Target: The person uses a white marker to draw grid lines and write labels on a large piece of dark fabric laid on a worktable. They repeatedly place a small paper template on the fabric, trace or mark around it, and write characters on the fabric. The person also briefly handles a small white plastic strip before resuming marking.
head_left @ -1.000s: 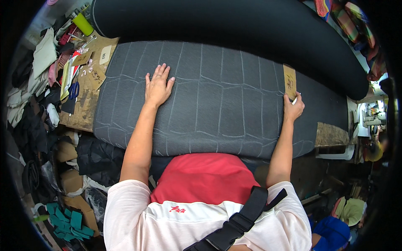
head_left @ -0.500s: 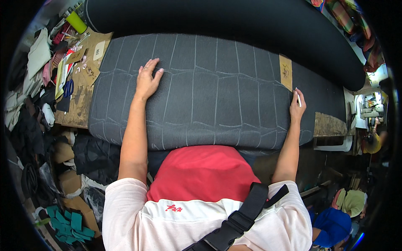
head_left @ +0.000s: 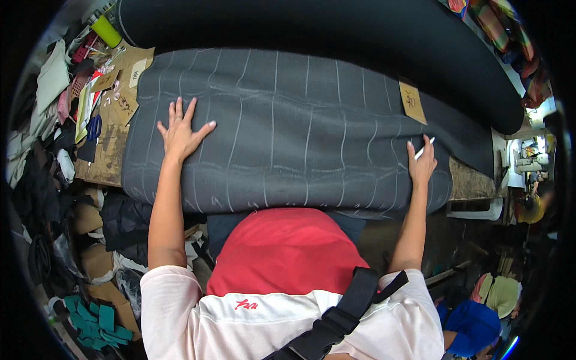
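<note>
The dark grey cloth [head_left: 258, 141], ruled with pale lines, is spread across the wooden table [head_left: 471, 183], with its near edge draped toward the body and the black roll [head_left: 312, 27] positioned along its far side. Compared with half a second earlier, the left hand [head_left: 180, 138] is placed farther left and nearer the body; its fingers are spread well apart and its palm is turned to the cloth. The right hand [head_left: 422, 165] is lowered along the right-hand part of the cloth, where a slim white stick [head_left: 419, 153] is held between bent fingers; the exact grip cannot be told. Soft ripples are now seen between the hands, most strongly toward the right, where the ruled lines are bent, so the surface is judged to be shifted and not flat. The brown card [head_left: 413, 103], now tilted, is located at the upper right of the cloth, apart from the right hand's fingertips.
</note>
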A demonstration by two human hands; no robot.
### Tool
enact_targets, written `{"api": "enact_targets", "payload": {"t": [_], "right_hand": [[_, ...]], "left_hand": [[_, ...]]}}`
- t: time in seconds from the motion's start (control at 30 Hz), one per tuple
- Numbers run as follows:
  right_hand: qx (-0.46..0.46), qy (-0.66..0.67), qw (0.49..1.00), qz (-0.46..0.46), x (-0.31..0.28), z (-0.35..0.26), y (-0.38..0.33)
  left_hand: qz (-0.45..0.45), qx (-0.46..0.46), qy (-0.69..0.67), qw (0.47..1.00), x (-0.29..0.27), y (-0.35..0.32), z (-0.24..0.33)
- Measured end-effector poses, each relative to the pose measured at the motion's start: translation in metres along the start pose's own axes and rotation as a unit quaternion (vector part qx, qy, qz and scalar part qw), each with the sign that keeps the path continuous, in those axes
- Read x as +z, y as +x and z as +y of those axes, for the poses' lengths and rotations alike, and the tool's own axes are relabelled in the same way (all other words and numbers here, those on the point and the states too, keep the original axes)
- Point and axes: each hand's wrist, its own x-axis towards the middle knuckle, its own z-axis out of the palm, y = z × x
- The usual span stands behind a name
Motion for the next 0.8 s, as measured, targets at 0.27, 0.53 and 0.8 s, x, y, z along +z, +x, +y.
{"api": "enact_targets", "payload": {"t": [0.27,0.53,0.8], "right_hand": [[0.036,-0.013,0.999,0.008,0.032,-0.026,0.087],[0.029,-0.025,0.999,0.010,0.039,-0.021,0.097],[0.015,-0.031,0.999,-0.004,0.043,-0.015,0.100]], "left_hand": [[0.059,0.004,-0.029,0.998,0.007,0.110,0.033],[-0.041,0.072,-0.324,0.942,-0.019,0.123,-0.020],[0.050,0.055,-0.309,0.948,-0.058,0.029,-0.074]]}}
